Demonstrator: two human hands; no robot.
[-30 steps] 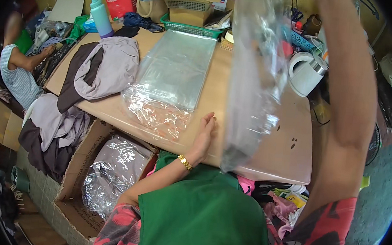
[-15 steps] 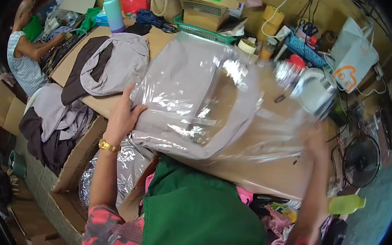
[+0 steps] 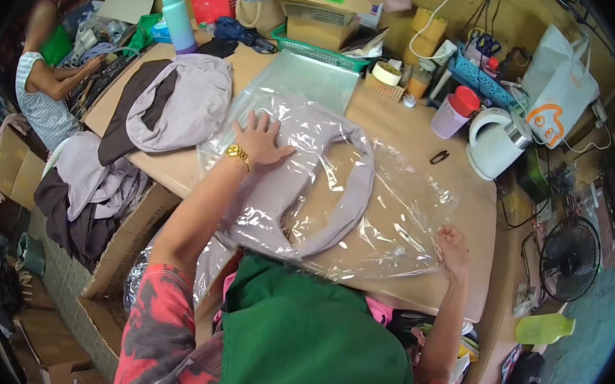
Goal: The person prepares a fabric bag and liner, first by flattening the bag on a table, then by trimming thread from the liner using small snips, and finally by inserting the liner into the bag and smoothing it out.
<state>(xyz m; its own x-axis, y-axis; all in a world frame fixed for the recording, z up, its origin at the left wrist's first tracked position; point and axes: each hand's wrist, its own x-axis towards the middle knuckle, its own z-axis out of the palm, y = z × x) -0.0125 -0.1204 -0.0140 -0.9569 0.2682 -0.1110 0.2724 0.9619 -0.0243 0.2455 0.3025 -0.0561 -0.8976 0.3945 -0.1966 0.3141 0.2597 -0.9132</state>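
A clear plastic bag (image 3: 405, 208) lies across the table with a folded light grey fabric piece (image 3: 267, 192) inside; one part of the fabric curves round in a loop. My left hand (image 3: 262, 140) rests flat on the bag over the fabric, fingers spread. At the bag's right end, my right hand (image 3: 453, 250) has its fingers curled in on the plastic edge. Beyond my left hand lies a stack of clear plastic sheets or bags (image 3: 317, 83). Left of it, another grey and dark brown fabric piece (image 3: 184, 101) sits on the table.
A kettle (image 3: 498, 146), a pink cup with red lid (image 3: 455, 111) and a blue basket (image 3: 482, 79) line the right back. A tall bottle (image 3: 179, 23) and a green tray (image 3: 320, 52) stand behind. An open carton (image 3: 131, 246) is at the lower left; a person (image 3: 45, 92) works farther left.
The bag with the fabric has come down flat on the table. My left hand has gone from its left edge onto its top; my right hand has moved nearer and left.
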